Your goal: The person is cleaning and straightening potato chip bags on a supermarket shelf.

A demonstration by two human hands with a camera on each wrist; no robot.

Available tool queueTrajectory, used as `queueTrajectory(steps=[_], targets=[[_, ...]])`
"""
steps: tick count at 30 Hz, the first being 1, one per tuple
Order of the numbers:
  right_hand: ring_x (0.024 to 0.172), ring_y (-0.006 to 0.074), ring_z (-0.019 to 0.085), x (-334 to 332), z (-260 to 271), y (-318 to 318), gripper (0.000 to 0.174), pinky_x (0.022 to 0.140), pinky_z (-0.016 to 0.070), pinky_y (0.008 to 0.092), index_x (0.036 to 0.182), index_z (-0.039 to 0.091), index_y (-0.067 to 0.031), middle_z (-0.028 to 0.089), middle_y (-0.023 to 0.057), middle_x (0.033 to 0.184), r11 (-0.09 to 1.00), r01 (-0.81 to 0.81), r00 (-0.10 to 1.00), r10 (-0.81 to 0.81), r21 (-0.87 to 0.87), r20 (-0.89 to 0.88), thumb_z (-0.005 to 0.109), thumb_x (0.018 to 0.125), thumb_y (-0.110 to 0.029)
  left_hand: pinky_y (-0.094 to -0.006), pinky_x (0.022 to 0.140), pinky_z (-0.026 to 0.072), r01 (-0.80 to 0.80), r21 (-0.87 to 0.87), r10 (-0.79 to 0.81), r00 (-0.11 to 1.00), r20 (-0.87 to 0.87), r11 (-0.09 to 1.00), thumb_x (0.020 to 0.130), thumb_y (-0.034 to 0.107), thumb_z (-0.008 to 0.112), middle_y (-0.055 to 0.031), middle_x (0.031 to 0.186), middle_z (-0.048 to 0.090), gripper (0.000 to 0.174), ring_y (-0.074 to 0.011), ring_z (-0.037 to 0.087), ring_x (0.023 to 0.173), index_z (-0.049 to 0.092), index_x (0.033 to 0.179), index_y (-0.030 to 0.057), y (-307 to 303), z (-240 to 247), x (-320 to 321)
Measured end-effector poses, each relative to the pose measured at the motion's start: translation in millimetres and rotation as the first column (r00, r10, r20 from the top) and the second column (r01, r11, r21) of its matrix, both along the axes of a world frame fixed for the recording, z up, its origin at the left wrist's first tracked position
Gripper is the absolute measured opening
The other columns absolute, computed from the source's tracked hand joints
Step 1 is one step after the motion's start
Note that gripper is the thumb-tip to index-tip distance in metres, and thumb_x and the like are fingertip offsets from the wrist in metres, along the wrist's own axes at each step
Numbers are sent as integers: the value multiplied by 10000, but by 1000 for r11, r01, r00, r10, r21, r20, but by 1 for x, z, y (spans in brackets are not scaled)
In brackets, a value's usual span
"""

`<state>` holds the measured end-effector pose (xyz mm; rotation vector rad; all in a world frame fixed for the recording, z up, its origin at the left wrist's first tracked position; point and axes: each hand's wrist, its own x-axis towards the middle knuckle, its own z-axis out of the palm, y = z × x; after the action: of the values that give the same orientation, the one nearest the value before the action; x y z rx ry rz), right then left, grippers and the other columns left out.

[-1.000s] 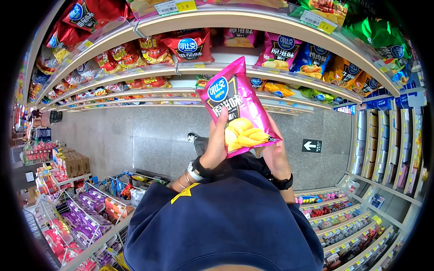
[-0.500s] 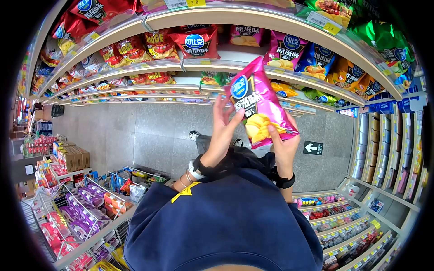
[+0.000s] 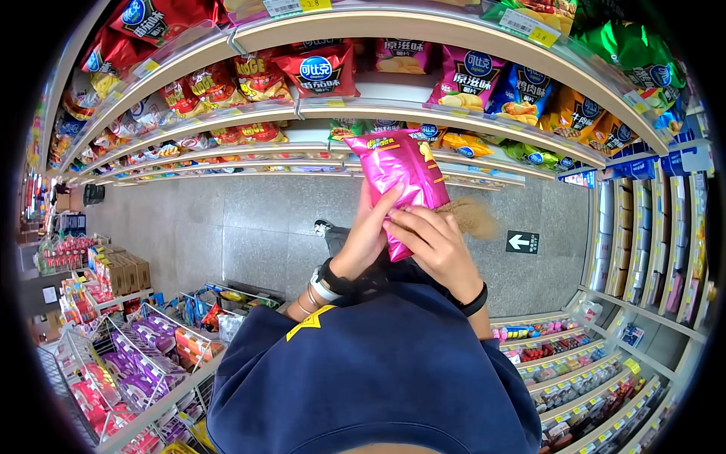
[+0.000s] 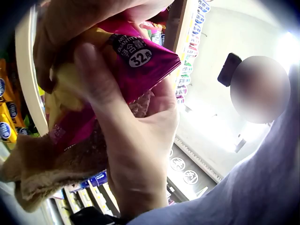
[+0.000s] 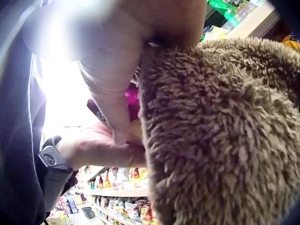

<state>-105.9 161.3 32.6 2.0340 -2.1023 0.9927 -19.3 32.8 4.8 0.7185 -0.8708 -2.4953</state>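
Both hands hold a shiny pink potato chip bag (image 3: 397, 170) in front of the torso, its back towards the head camera. My left hand (image 3: 364, 238) grips its lower left side, thumb along the near face. At the lower right, my right hand (image 3: 440, 246) lays bent fingers across the back, while in the left wrist view its thumb (image 4: 96, 75) presses the printed front. A brown furry thing (image 3: 473, 218) shows beyond the right hand; it fills much of the right wrist view and lies behind the bag in the left wrist view.
Shelves (image 3: 423, 30) ahead carry several rows of snack bags, including a red chip bag (image 3: 318, 72). Wire baskets (image 3: 144, 356) with packets stand at the lower left. Tiered racks (image 3: 575, 378) are at the lower right. A green exit sign (image 3: 522, 242) marks the grey floor.
The chip bag has turned over from its printed front to its back and has come left since half a second ago. The right hand's fingers now lie over the near face.
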Motion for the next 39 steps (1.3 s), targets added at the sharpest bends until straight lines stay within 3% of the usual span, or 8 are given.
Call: queueTrajectory(steps=[6,10,18,22,29,33,37,39], targets=[[1002,226,602,-20,-15,19,392,819,480,361,1101,640,-62,599,54,1194,982,-187,913,180,-16,366,725,720,-46,-329,957,449,-63,-132,62,998,-8,989,892,46,617,-77,1276,497,594,-170,523,1152,302,1395,77,3,-10,4],[911,209,616,-32,-14,32,352,810,511,331,1016,614,-42,601,119,1143,982,149,764,-43,-112,644,765,702,11,-319,987,419,-35,-232,35,999,-4,972,861,26,642,-86,1306,478,651,-161,480,1200,291,1408,55,1,-19,15],[892,187,614,-61,30,14,213,767,506,303,838,660,5,594,111,1081,793,479,847,-303,-377,437,788,668,14,-348,1051,354,92,-628,-90,995,34,773,828,83,689,-105,1350,426,753,-191,433,1255,236,1426,23,5,-18,26],[849,211,634,-46,37,-8,179,743,511,311,852,670,19,630,110,969,844,431,861,-278,-321,426,760,697,20,-368,1103,288,103,-726,-139,990,10,680,803,65,674,-152,1503,256,865,-221,314,1359,143,1483,14,12,-6,22],[822,269,629,-4,43,-27,147,731,506,350,854,654,21,646,119,890,934,227,895,-89,-275,436,707,717,10,-339,1071,332,213,-790,-131,977,168,576,747,14,642,-149,1421,398,786,-210,428,1279,273,1441,-5,8,-12,19],[805,274,614,-12,35,-24,170,718,497,351,857,657,15,642,106,877,907,231,950,-132,-351,284,709,695,3,-340,1041,364,52,-719,-57,998,17,693,726,55,659,-153,1360,466,776,-235,473,1244,319,1421,-13,14,-31,20],[786,259,615,-27,29,-9,156,679,495,341,858,666,4,641,96,865,884,384,889,-276,-266,366,722,714,-9,-347,1060,339,139,-934,-149,984,94,328,750,6,652,-139,1397,400,815,-221,431,1268,240,1453,24,1,-24,31],[777,254,615,-26,32,-7,144,667,495,342,848,664,1,641,95,862,896,365,892,-260,-252,370,726,719,-8,-353,1070,325,151,-907,-156,983,96,394,744,29,662,-144,1401,390,836,-238,421,1279,223,1455,24,4,-25,31]])
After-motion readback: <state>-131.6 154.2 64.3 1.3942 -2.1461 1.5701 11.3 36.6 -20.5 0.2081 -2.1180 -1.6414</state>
